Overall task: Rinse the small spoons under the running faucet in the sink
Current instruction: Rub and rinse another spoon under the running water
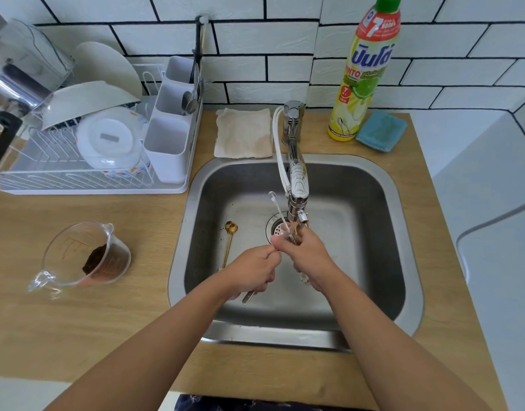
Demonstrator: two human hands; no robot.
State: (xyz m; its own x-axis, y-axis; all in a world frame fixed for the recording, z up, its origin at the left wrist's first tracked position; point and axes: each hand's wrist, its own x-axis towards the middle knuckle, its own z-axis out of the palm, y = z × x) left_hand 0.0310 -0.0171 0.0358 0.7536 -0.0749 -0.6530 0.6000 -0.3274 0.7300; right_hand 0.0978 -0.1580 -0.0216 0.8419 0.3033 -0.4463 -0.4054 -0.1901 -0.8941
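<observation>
A clear small spoon (277, 215) stands tilted at the centre of the frame, its handle pinched in the right hand (307, 256) under the faucet (296, 185). The left hand (252, 271) is clenched on a metal handle (its end pokes out below). A gold spoon (230, 238) lies on the sink (374, 185) floor, left of the drain (277, 228). A measuring cup (83, 256) sits on the bench (77, 321) at left.

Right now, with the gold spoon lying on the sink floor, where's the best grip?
Take the slim gold metal spoon by its thin handle near mid-length, probably pinching across it from above. It lies flat on the stainless steel sink floor, bowl pointing toward the faucet side, handle running toward the left hand.
</observation>
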